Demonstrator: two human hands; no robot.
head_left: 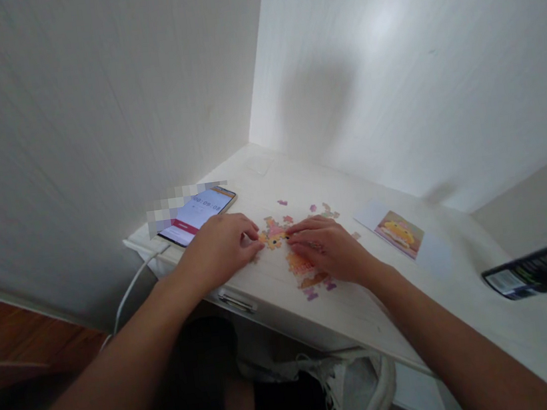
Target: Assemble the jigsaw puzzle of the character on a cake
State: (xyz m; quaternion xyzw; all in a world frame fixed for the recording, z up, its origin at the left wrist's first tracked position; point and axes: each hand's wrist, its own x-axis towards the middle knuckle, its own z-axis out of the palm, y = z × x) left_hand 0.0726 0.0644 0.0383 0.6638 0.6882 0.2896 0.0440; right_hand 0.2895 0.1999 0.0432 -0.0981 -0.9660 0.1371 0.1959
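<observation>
A small joined patch of jigsaw puzzle pieces (274, 238), yellow and pink with dark eye-like dots, lies on the white desk between my hands. My left hand (228, 243) grips its left edge, thumb and fingers curled together. At the right edge, the bent fingers of my right hand (327, 248) close on the patch; they partly hide it. Beneath my right palm is another joined section (303, 265), orange and brown with purple bits at its lower end. Several loose pieces (327, 211) are scattered just beyond my right hand, and a purple piece (282, 202) lies farther back.
A phone (199, 215) showing a running timer lies at the left, with a white cable (133, 285) beside it. To the right are a picture card (399, 234) of a yellow figure and a dark can-like container (544, 268). White walls (363, 85) enclose the desk (320, 326).
</observation>
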